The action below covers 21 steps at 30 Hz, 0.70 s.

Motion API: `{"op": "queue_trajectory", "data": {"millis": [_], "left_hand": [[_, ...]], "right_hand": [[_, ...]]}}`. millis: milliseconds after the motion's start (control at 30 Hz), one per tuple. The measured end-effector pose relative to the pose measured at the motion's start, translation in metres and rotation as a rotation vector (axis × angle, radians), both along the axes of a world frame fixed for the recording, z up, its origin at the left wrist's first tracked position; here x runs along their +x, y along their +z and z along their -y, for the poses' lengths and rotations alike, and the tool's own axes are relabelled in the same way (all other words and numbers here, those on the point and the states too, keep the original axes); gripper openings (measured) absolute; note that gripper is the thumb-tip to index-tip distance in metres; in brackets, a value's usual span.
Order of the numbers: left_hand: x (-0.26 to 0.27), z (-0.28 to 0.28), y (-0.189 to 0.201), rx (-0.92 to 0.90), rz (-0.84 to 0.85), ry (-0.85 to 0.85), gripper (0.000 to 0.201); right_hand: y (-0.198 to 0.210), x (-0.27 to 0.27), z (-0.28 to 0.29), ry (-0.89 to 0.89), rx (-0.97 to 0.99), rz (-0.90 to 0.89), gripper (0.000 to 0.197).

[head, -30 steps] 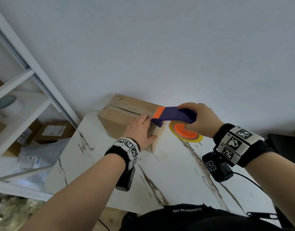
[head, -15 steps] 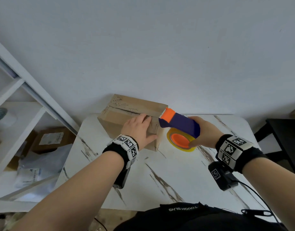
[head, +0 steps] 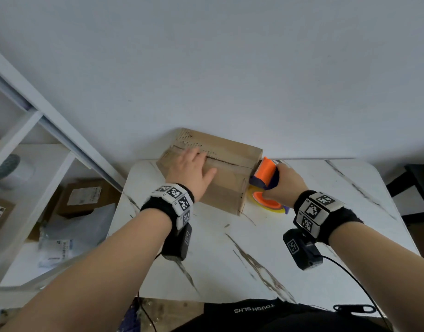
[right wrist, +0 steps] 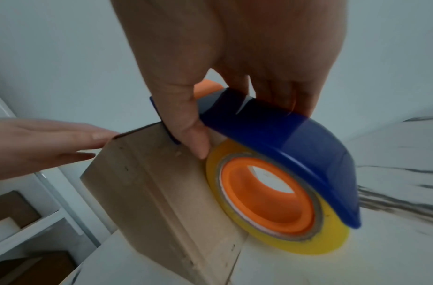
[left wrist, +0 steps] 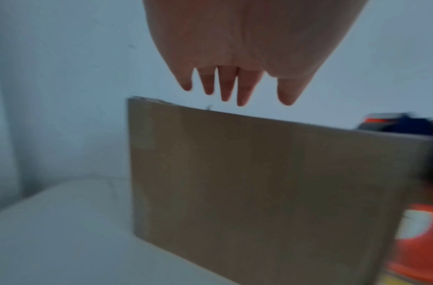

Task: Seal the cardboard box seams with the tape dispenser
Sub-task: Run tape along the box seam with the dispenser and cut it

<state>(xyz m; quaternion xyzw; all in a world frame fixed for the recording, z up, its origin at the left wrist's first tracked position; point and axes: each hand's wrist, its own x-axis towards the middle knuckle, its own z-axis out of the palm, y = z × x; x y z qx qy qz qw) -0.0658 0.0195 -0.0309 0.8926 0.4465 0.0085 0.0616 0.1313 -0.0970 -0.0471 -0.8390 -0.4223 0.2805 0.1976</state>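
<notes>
A brown cardboard box stands at the far edge of the white marble table, its top seam running left to right. My left hand lies flat on the box top with straight fingers. My right hand grips a blue and orange tape dispenser with a yellowish tape roll. The dispenser's front sits against the box's right side, just below the top edge.
White shelving at the left holds brown parcels and plastic bags. A plain wall rises right behind the box. A dark piece of furniture stands at the far right. A black cable runs from my right wrist.
The dispenser has moved from above the box's top right corner down onto its right side. My left hand slid left along the box top and flattened.
</notes>
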Motion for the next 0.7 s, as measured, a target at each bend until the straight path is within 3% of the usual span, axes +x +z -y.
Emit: {"op": "queue_trajectory", "data": {"millis": [133,267,400,600,700], "left_hand": [[-0.017,-0.033,-0.007,-0.084,-0.042,0.266,0.079],[-0.013,-0.043,-0.006,-0.076,0.027,0.355,0.086],[-0.013,-0.046,-0.002,-0.221,0.062,0.534,0.092],[-0.015,-0.048,-0.005,-0.296,0.133,0.598,0.087],[-0.012,-0.046,-0.008,-0.232,0.119,0.604,0.086]], "right_hand": [[-0.005,-0.002,-0.006,-0.022,-0.006,0.006,0.059],[-0.003,-0.004,-0.009,-0.017,-0.031,0.024,0.055],[0.0,-0.007,-0.012,-0.014,-0.032,0.216,0.048],[0.007,-0.01,-0.018,0.018,-0.078,0.234,0.036],[0.009,-0.013,-0.019,0.012,-0.093,0.221,0.031]]}}
